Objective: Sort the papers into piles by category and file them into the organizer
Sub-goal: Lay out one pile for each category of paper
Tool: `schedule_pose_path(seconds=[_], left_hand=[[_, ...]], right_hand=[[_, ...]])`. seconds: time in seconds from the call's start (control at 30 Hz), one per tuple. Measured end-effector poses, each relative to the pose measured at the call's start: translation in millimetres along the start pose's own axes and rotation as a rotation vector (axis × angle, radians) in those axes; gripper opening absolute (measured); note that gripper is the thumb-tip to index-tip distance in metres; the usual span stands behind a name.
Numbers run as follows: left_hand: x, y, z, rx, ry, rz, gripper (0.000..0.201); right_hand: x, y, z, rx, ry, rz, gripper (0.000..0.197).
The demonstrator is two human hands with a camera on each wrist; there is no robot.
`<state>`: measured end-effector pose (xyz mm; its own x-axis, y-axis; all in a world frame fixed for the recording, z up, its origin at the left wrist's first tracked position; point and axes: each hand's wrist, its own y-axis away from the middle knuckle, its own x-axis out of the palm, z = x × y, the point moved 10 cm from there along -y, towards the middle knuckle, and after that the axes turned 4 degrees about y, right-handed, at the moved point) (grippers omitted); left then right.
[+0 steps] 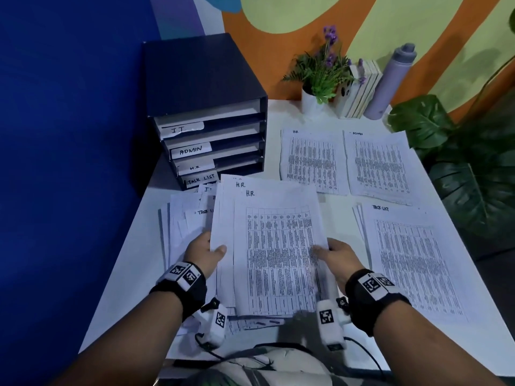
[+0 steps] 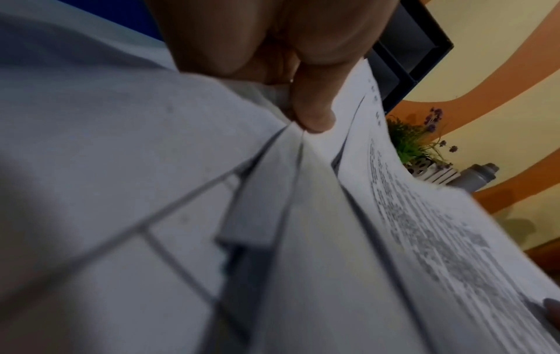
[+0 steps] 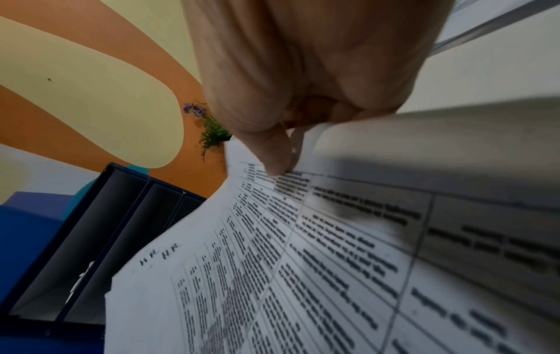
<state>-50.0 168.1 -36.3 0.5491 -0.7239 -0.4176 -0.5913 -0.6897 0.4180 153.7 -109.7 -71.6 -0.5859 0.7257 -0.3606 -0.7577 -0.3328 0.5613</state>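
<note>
We see the dark blue tiered paper organizer (image 1: 206, 112) at the tabletop's far left, its slots tagged I.T., ADMIN, H.R. and TASK LIST, with pale sheets in the upper slots. The left hand (image 1: 204, 253) and right hand (image 1: 338, 256) grip opposite edges of a sheaf of white printed sheets marked H.R. (image 1: 274, 240), thumbs on top, raised over a loose unsorted heap of papers (image 1: 181, 221). On the white tabletop (image 1: 122, 274) lie an H.R. pile (image 1: 312, 160), an ADMIN pile (image 1: 379, 162) and a TASK LIST pile (image 1: 412, 260). Behind stand a potted purple-flowered plant (image 1: 320, 76), upright books (image 1: 359, 90) and a grey bottle (image 1: 390, 82) against an orange-and-yellow wall.
</note>
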Motion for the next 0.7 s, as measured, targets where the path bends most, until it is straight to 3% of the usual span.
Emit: schedule_pose_path(seconds=[0.03, 0.13, 0.17, 0.27, 0.4, 0.57, 0.7], left_hand=[[0.7, 0.0, -0.2, 0.004, 0.041, -0.005, 0.027], [-1.2, -0.3, 1.0, -0.003, 0.113, -0.048, 0.020], [-2.9, 0.3, 0.7, -0.008, 0.128, -0.066, 0.018], [-9.2, 0.0, 2.5, -0.028, 0.160, -0.105, 0.017], [-13.5, 2.3, -5.8, -0.008, 0.176, -0.116, 0.014], [-6.1, 4.9, -22.0, 0.029, 0.266, -0.088, 0.021], [-5.4, 6.5, -33.0, 0.025, 0.257, -0.122, 0.028]], right_hand=[[-1.7, -7.7, -4.6, -0.010, 0.015, -0.012, 0.073], [-7.4, 4.5, 16.3, -0.035, 0.055, -0.056, 0.031], [-10.9, 5.5, 18.1, -0.036, 0.060, -0.073, 0.025], [-16.7, 2.4, 9.2, 0.009, 0.021, -0.068, 0.044], [-17.0, -5.2, 8.1, 0.000, -0.077, -0.018, 0.014], [-7.6, 2.1, 39.3, -0.091, -0.189, 0.017, 0.030], [-6.8, 0.7, 46.4, -0.101, -0.215, 0.035, 0.018]])
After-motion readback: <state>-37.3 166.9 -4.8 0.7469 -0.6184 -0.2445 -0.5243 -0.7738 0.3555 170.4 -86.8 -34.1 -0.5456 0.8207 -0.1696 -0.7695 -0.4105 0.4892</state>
